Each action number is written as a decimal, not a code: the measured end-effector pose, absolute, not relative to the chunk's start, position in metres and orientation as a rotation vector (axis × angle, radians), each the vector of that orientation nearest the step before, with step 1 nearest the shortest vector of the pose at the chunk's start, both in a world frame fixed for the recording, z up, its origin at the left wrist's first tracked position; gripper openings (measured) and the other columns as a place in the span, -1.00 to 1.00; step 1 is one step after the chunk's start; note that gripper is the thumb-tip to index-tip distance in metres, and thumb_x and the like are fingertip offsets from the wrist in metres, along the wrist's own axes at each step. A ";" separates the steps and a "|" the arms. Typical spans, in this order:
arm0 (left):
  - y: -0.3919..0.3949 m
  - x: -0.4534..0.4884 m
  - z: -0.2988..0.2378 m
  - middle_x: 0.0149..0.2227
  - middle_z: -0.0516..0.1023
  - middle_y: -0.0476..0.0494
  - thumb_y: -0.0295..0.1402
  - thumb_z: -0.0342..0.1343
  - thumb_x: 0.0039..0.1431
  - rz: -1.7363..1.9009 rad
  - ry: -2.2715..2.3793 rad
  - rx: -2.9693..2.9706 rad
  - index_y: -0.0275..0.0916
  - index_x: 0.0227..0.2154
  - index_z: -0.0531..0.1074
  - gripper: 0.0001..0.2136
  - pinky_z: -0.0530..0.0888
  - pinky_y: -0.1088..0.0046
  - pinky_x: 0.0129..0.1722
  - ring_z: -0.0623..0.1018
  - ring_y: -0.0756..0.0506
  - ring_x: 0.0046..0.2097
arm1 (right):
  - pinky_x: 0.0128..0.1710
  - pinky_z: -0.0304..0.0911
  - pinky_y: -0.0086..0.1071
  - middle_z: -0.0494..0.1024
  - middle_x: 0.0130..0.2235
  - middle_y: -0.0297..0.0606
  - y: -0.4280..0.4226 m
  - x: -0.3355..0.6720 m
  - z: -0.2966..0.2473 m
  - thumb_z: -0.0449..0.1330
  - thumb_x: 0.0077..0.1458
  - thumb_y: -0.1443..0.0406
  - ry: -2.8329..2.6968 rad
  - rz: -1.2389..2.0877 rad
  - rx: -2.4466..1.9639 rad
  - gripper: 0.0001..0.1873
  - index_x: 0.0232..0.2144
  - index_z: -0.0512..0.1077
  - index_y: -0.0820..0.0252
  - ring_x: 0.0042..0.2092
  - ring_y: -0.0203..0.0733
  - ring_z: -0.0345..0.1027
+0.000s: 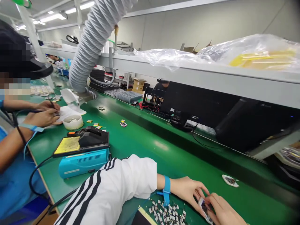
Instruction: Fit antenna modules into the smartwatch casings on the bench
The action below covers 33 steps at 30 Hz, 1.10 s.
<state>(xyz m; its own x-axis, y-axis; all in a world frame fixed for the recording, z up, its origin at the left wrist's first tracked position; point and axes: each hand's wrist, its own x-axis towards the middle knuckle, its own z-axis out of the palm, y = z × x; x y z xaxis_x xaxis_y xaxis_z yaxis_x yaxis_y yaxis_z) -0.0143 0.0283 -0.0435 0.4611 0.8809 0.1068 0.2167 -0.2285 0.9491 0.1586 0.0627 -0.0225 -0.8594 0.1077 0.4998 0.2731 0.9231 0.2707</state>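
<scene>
My left hand (187,191), with a blue wrist strap (167,185), has its fingers closed around a small white-rimmed electronic part (202,206). From the other side, my right hand (223,210) pinches the same part. The fingers cover much of the part, and its lower end runs close to the frame's bottom edge. Just left of my hands lies a heap of small silvery pieces (167,214) with dark leads. A similar white-rimmed part (230,180) rests on the green bench (187,156), up and to the right of my hands.
Beside my left sleeve stands a teal soldering station (84,162) with a yellow sponge (67,144). A co-worker's hands (44,114) work at the left near a white round dish (73,122). A ribbed duct (96,43) hangs down; black monitors (197,106) stand behind.
</scene>
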 end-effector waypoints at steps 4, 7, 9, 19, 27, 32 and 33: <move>0.027 -0.017 -0.040 -0.43 0.42 0.08 -0.38 0.38 -0.62 0.835 0.986 1.731 -0.22 -0.13 0.25 -0.22 0.43 0.42 -0.17 0.51 -0.06 -0.31 | -0.52 0.28 -0.43 0.40 -0.54 -0.23 0.068 0.157 -0.029 -0.09 -0.01 0.44 -2.676 -0.484 -0.185 -0.78 -0.54 0.32 0.19 -0.50 -0.24 0.32; 0.025 -0.014 -0.040 -0.41 0.45 0.03 -0.40 0.37 -0.54 0.861 1.009 1.727 -0.24 -0.15 0.26 -0.28 0.46 0.48 -0.25 0.51 -0.04 -0.33 | -0.49 0.27 -0.36 0.43 -0.47 -0.16 0.058 0.155 -0.018 -0.14 0.05 0.46 -2.732 -0.349 -0.275 -0.70 -0.46 0.38 0.24 -0.44 -0.20 0.31; 0.023 -0.013 -0.039 -0.35 0.46 -0.03 -0.43 0.34 -0.38 0.882 1.016 1.723 -0.27 -0.13 0.23 -0.36 0.46 0.51 -0.27 0.51 -0.03 -0.30 | -0.43 0.27 -0.39 0.42 -0.43 -0.22 0.055 0.156 -0.007 -0.12 0.08 0.44 -2.775 -0.270 -0.411 -0.71 -0.40 0.39 0.19 -0.38 -0.22 0.30; 0.079 -0.106 -0.023 -0.08 0.28 -0.19 -0.31 -0.03 0.16 1.229 1.613 1.699 -0.32 -0.10 0.24 -0.72 0.36 0.20 -0.11 0.36 -0.12 -0.08 | -0.18 0.26 -0.22 0.32 -0.12 -0.19 0.166 0.207 -0.001 0.03 0.10 0.23 -2.480 -0.020 -1.282 -0.67 -0.09 0.23 0.27 -0.15 -0.23 0.27; 0.056 -0.097 0.008 -0.19 0.43 -0.13 -0.37 0.09 0.05 0.977 1.245 1.939 -0.30 -0.21 0.37 -0.78 0.42 0.34 -0.16 0.45 -0.05 -0.18 | -0.36 0.28 -0.38 0.38 -0.29 -0.26 0.188 0.186 -0.002 0.04 0.09 0.21 -2.485 0.263 -1.364 -0.69 -0.17 0.27 0.30 -0.35 -0.36 0.29; 0.024 -0.061 0.020 -0.45 0.53 0.05 -0.50 0.27 -0.27 0.617 0.633 2.076 -0.08 -0.49 0.51 -0.79 0.44 0.61 -0.42 0.51 0.00 -0.45 | -0.44 0.22 -0.38 0.43 -0.31 -0.29 0.115 0.180 0.004 0.23 -0.16 0.16 -2.435 0.311 -1.356 -0.40 -0.06 0.21 0.24 -0.45 -0.32 0.21; 0.019 -0.056 0.019 -0.47 0.53 0.05 -0.52 0.27 -0.28 0.578 0.564 2.097 -0.06 -0.51 0.51 -0.78 0.44 0.62 -0.43 0.50 0.00 -0.46 | -0.42 0.22 -0.38 0.43 -0.31 -0.31 0.096 0.179 0.003 0.24 -0.17 0.17 -2.458 0.346 -1.317 -0.39 -0.04 0.20 0.20 -0.43 -0.30 0.22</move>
<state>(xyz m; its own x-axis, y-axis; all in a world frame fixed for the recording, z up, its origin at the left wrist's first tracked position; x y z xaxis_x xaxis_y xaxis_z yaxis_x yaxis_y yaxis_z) -0.0564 0.0190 0.0187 0.7899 0.5814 0.1948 0.1800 -0.5236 0.8328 0.1787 0.0956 0.0033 -0.5178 0.8378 0.1729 0.7577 0.5430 -0.3621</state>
